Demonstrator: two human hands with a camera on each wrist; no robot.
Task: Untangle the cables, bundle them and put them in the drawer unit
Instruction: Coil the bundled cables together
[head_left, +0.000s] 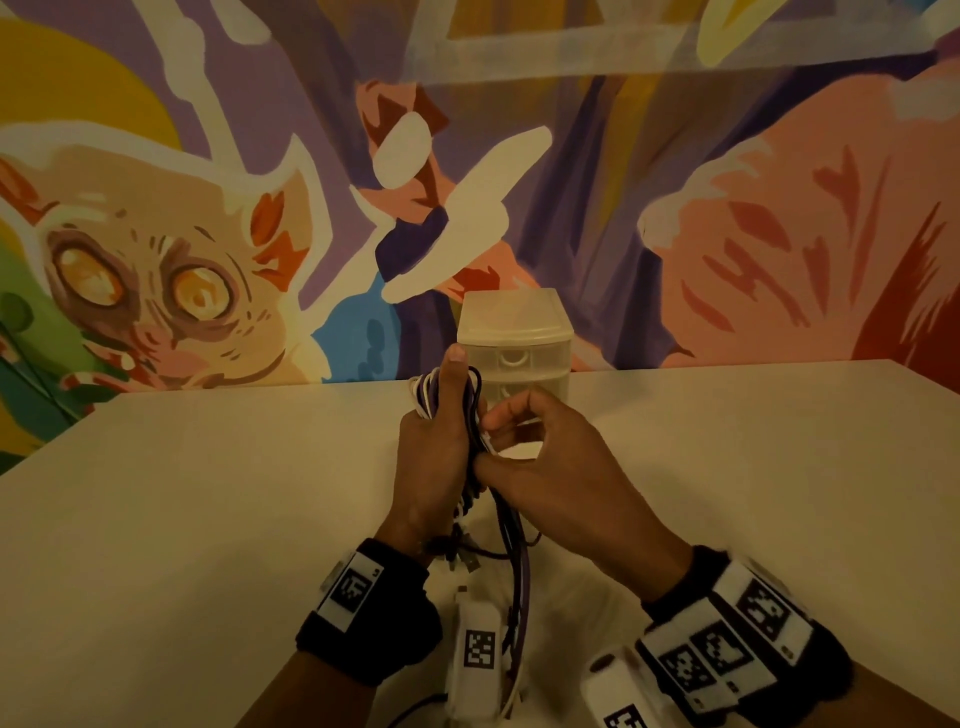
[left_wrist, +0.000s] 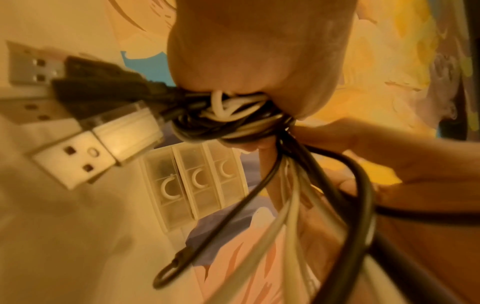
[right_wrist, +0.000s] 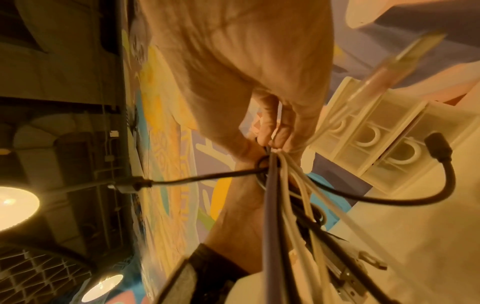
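Note:
My left hand holds up a bundle of black, white and purple cables in its fist, thumb pointing up. The right hand pinches strands at the bundle's side, touching the left hand. Loose ends hang down toward the table, some ending in USB plugs. In the left wrist view the coiled cables sit packed under my palm. In the right wrist view my fingers nip the strands. The translucent drawer unit stands just behind the hands, its three drawers closed.
The white table runs out to both sides and ends at a painted mural wall right behind the drawer unit. Its left corner edge slants away. White wrist cameras sit under the hanging cable ends.

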